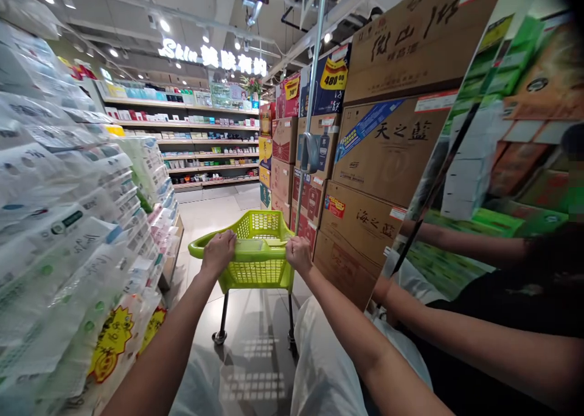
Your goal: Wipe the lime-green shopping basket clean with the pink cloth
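A lime-green plastic shopping cart with a latticed basket stands in front of me in a store aisle. My left hand is wrapped around the left part of its handle, with the knuckles up. At the handle's right end my right hand is also closed on it. Through the lattice and over the rim, nothing can be made out in the basket. Two dark legs with wheels show below it on the tiled floor.
Plastic-wrapped packs are stacked high on the left. Cardboard cartons rise close on the right, beside a metal pole and a reflective panel. Shelves of small products stand ahead, past pale floor.
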Demonstrator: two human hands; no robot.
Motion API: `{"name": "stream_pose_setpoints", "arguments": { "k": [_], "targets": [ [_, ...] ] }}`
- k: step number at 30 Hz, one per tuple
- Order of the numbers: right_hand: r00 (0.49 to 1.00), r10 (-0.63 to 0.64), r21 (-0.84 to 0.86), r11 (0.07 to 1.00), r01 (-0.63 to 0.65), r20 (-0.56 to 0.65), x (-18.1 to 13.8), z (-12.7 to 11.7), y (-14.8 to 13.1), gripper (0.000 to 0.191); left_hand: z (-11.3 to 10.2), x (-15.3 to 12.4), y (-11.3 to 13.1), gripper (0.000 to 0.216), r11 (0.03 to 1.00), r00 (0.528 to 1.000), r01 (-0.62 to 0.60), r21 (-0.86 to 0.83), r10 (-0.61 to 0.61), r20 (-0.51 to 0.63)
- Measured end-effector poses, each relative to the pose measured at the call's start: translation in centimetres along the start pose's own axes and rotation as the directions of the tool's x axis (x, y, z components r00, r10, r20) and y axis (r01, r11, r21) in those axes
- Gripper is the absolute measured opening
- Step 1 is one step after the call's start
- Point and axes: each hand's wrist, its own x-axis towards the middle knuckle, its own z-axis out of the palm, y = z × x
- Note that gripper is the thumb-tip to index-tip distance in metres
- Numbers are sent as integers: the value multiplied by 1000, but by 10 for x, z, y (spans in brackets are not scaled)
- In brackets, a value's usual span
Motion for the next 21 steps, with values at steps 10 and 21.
{"name": "stream_pose_setpoints", "arguments": {
  "k": [10,21],
  "targets": [
    [1000,6,39,999,-7,23,1,13,12,40,6,-5,-4,34,999,998,-33,-12,32,-61],
    [997,18,80,997,-24,78,-6,12,27,47,8,-17,16,31,998,1000,18,57,-17,-20]
  ]
}}
